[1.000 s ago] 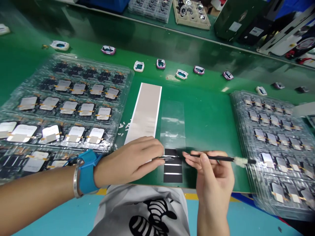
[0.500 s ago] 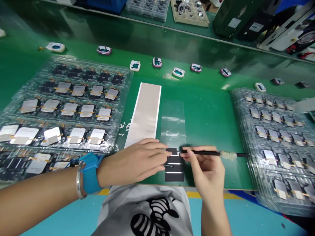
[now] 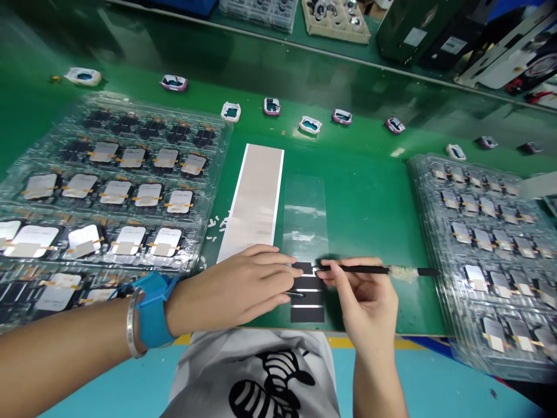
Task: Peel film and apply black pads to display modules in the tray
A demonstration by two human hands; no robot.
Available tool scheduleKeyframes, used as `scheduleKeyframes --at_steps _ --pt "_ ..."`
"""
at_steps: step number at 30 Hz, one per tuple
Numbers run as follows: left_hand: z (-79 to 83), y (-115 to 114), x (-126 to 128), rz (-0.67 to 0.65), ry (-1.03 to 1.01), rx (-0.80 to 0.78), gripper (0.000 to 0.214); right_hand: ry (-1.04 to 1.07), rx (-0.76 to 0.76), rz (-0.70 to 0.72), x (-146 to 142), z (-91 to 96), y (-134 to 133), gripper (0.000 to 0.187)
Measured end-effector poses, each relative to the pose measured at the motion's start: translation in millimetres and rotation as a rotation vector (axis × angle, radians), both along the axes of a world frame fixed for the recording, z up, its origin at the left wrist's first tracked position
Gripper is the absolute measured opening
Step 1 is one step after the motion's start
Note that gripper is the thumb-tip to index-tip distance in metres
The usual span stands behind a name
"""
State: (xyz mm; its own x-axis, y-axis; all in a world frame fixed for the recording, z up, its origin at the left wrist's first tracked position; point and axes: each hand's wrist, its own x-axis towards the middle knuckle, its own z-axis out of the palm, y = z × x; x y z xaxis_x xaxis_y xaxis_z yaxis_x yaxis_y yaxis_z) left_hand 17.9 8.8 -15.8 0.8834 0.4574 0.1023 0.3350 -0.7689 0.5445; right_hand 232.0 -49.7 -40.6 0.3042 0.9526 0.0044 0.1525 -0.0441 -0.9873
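My right hand [image 3: 365, 299] pinches a slim black pen-like tool [image 3: 363, 269]. Pale tape wraps its shaft, and its tip meets the upper part of a black strip [image 3: 307, 314] sheet with bright gaps. Palm down, my left hand [image 3: 243, 284] rests its fingertips on the left edge of the black strips. From between its thumb and forefinger pokes a thin metal tip, seemingly tweezers [image 3: 297, 294]; the rest is hidden under the hand. The strips lie on a clear film [image 3: 304, 215] that runs away from me. Left of it is a long beige sheet [image 3: 256, 191] with white edges.
Stacked clear trays [image 3: 204, 215] of silvery square parts stand left, with more clear trays [image 3: 429, 255] right. Small white and purple casings [image 3: 310, 125] line the back of the green table [image 3: 365, 197]. White scraps [image 3: 212, 222] lie beside the beige sheet. A shelf holds boxes [image 3: 337, 23] behind.
The view has shifted slightly, so the left trays and casings sit a little further left. Both hands keep nearly the same place on the black strips.
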Motion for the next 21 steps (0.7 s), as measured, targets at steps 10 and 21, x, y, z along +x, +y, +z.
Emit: scheduleKeyframes --at_steps 10,21 --pt "-0.2 -1.5 -1.1 0.0 0.019 0.003 0.021 -0.001 -0.008 -0.005 -0.7 1.5 0.5 0.017" --pt "1.4 -1.7 0.3 0.01 -0.002 0.018 0.021 -0.048 0.013 -0.009 -1.9 -0.3 0.5 0.015"
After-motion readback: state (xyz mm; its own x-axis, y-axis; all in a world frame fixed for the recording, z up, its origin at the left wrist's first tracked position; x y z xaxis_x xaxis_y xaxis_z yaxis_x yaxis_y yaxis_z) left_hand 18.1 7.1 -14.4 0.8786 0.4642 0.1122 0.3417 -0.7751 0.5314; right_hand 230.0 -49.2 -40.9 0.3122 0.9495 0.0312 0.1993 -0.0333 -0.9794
